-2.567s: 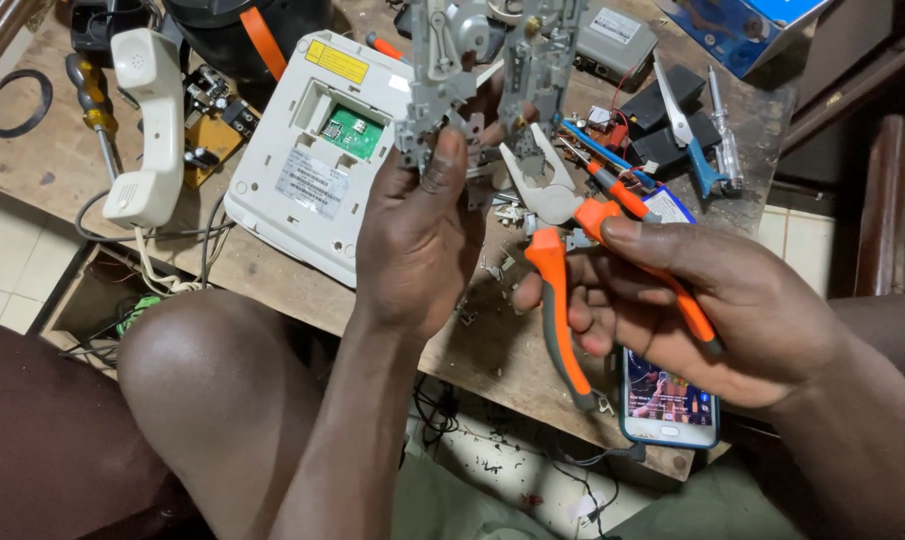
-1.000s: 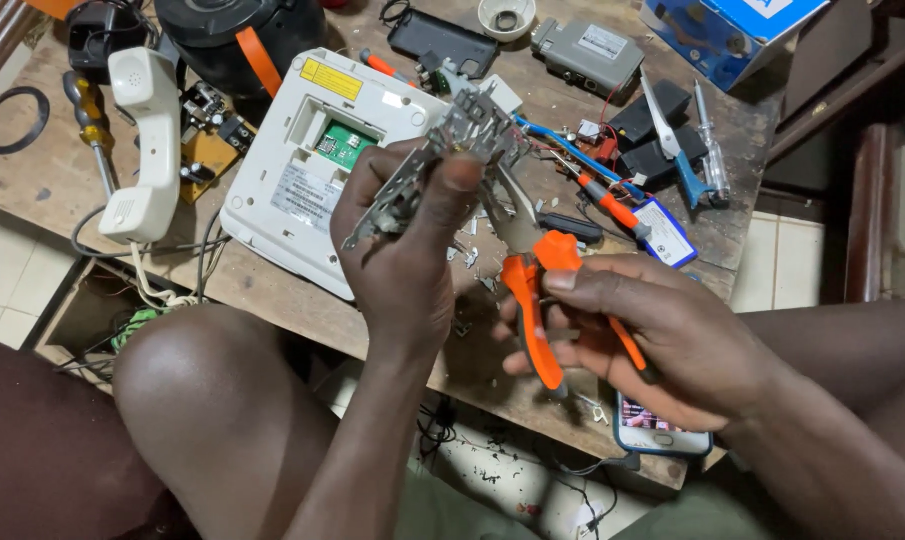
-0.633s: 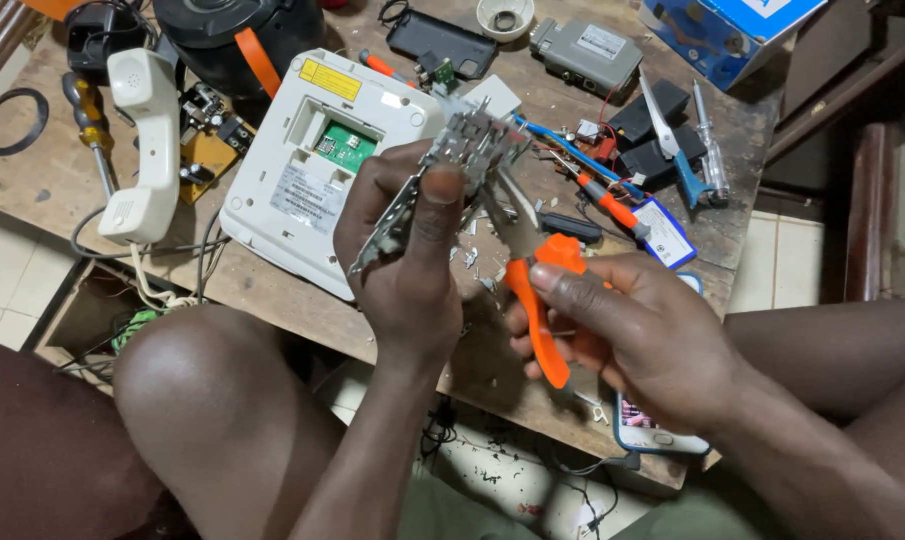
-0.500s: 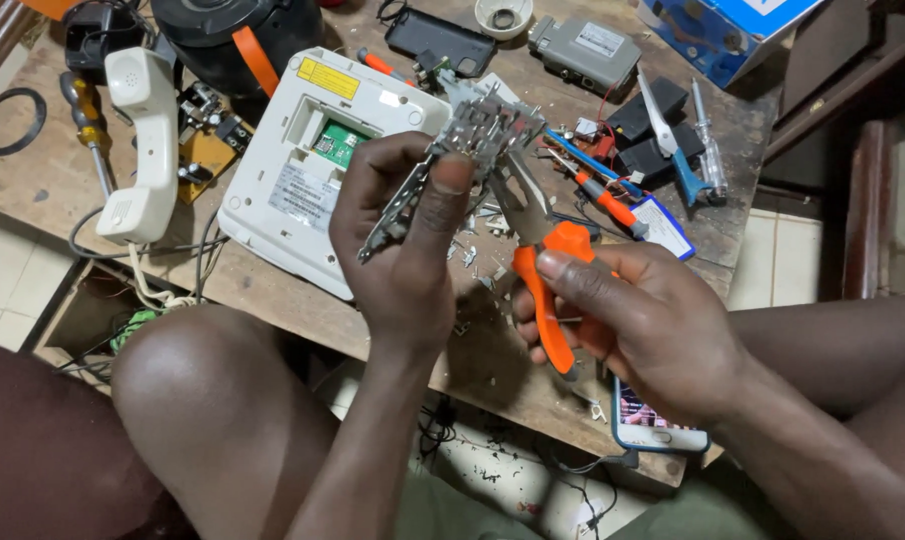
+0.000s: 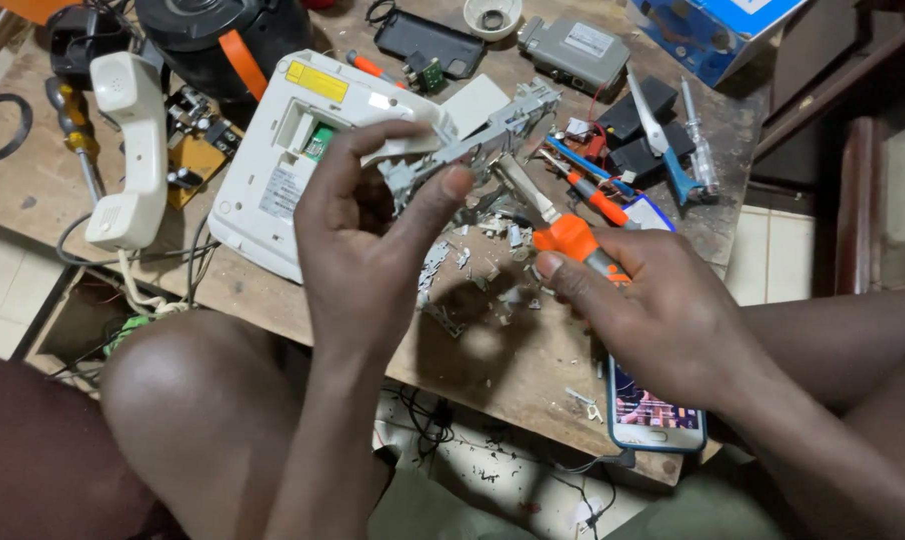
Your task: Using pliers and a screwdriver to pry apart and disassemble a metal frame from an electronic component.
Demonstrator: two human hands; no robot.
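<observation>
Since half a second earlier the left hand (image 5: 373,235) had tilted the grey metal frame (image 5: 478,145) flatter, long side toward the tabletop's far edge; the pliers (image 5: 548,225) now met it from below, jaws at its underside. Apparently the bite was being re-seated.

Left hand: raised above mid-table, thumb and fingers pinched on the frame's near end. Right hand (image 5: 663,320): closed round the orange handles, over the phone (image 5: 658,415) at the near edge. Metal fragments (image 5: 473,275) lay beneath. The white telephone base (image 5: 293,150) sat toward the left edge.
</observation>
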